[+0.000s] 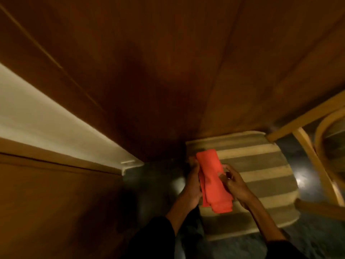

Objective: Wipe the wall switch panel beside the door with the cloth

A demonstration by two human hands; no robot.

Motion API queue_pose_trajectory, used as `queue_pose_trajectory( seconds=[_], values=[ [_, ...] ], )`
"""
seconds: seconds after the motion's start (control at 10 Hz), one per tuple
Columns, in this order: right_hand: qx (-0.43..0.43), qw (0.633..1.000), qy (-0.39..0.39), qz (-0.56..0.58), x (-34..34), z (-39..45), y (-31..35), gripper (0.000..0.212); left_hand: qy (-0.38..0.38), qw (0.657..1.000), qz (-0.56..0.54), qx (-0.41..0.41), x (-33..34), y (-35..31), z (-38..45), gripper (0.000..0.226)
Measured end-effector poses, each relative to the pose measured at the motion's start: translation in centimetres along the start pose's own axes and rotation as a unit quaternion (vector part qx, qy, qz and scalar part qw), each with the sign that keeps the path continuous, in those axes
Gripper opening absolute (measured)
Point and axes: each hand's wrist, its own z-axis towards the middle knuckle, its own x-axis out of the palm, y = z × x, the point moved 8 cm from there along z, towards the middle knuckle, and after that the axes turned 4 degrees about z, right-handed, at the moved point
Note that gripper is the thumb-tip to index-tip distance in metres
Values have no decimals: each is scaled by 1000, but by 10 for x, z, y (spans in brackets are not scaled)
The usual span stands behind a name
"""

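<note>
An orange-red cloth [212,182], folded into a long strip, hangs between my two hands in front of me, low in the head view. My left hand [192,182] grips its left edge from the side. My right hand [234,184] pinches its right edge with fingers and thumb. A dark wooden door [149,71] fills the upper view. No wall switch panel is in sight.
A striped beige and grey doormat [261,184] lies on the dark shiny floor [149,184] under my hands. A light wooden chair frame [313,156] stands at the right. A white wall strip [46,118] and brown wooden panelling [56,202] run along the left.
</note>
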Motion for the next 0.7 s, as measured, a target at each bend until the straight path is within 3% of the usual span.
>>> queue_pose_trajectory(
  seconds=[0.1,0.2,0.3,0.4,0.5,0.6,0.7],
  values=[
    [15,998,-54,-27,-15,35,-72,25,-39,996,72,-23,2,54,61,57],
    [30,994,-99,-31,-25,58,-120,32,-41,993,104,-23,9,82,105,38],
    [54,989,-115,-78,-34,62,-139,41,-67,980,185,39,4,87,131,14],
    [15,978,-104,-179,-23,40,-105,55,-80,928,346,111,-3,69,111,38],
    [-63,961,-130,-237,-10,17,-42,54,-98,781,573,227,-14,31,64,50],
    [-209,948,-162,-179,19,-14,99,47,-237,557,647,463,-16,-83,-53,55],
    [-386,875,-186,-223,50,-44,220,44,-283,445,644,554,-7,-165,-141,51]
  ],
)
